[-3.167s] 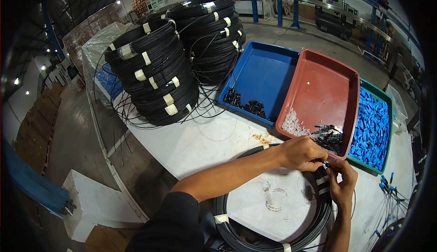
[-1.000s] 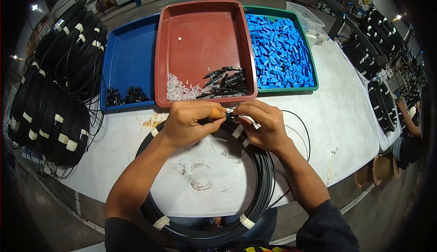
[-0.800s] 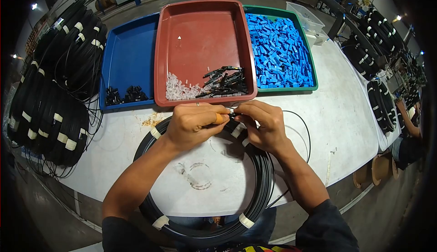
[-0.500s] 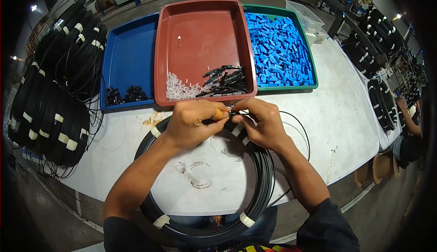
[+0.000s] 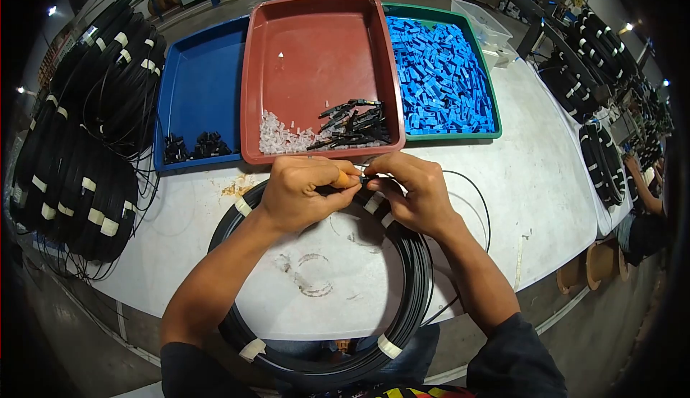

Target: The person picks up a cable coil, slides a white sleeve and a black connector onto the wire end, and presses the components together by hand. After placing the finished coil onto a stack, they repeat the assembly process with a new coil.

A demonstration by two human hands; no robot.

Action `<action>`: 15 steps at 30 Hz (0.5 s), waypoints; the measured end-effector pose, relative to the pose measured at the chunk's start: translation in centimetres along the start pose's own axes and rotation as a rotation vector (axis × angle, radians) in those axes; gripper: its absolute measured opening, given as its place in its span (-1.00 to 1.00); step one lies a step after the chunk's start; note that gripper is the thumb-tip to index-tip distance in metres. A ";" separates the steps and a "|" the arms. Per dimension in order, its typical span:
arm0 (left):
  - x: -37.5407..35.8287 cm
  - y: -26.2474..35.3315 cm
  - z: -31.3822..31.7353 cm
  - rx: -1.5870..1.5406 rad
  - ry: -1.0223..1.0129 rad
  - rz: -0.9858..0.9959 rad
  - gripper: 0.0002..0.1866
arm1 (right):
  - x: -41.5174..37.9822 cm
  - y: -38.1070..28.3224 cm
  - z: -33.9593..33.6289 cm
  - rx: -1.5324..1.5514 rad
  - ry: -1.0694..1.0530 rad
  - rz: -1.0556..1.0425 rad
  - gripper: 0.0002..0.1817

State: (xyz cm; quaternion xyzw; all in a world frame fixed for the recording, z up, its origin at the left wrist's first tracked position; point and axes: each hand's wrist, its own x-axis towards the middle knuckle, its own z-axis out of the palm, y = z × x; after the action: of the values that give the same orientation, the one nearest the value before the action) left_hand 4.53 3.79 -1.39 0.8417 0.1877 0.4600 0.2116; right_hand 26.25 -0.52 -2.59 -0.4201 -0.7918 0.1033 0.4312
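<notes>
My left hand [image 5: 305,191] and my right hand [image 5: 410,188] meet just in front of the red tray, fingertips nearly touching. Between them is the end of a black cable, with a small dark connector [image 5: 365,180] partly showing; the fingers cover most of it. My right hand pinches the cable end, and my left, with orange tape on a finger, is closed at the connector's tip. Below the hands lies a large coil of black cable [image 5: 415,290], bound with white tape and reaching over the table's front edge. A loose loop of cable [image 5: 486,215] curves out to the right.
A red tray [image 5: 316,60] holds clear small caps and black connector parts. Beside it stand a blue tray [image 5: 205,82] with black pieces and a green tray [image 5: 440,138] full of blue clips. Cable coils [image 5: 72,182] are stacked at left. Another person's arm [image 5: 647,193] shows far right.
Both hands stay together at the cable end with only slight finger movement. The camera view has shifted a little.
</notes>
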 end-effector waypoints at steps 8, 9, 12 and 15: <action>0.2 0.1 0.0 0.021 -0.007 -0.010 -0.88 | 0.1 0.6 -0.2 -0.034 0.066 -0.115 -0.69; 0.2 0.1 0.1 0.020 -0.009 -0.009 -0.88 | 0.0 0.6 -0.2 -0.035 0.067 -0.113 -0.69; 0.3 0.1 0.1 0.035 -0.013 0.022 -0.87 | 0.1 0.6 -0.1 -0.018 0.074 -0.110 -0.68; 0.3 0.1 0.1 0.033 0.005 0.024 -0.86 | 0.2 0.5 -0.1 -0.009 0.097 -0.118 -0.68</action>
State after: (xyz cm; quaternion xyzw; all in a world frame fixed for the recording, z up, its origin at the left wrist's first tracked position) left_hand 4.79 3.89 -1.16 0.8460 0.1859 0.4615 0.1916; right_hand 26.56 -0.08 -2.65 -0.3793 -0.7937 0.0537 0.4725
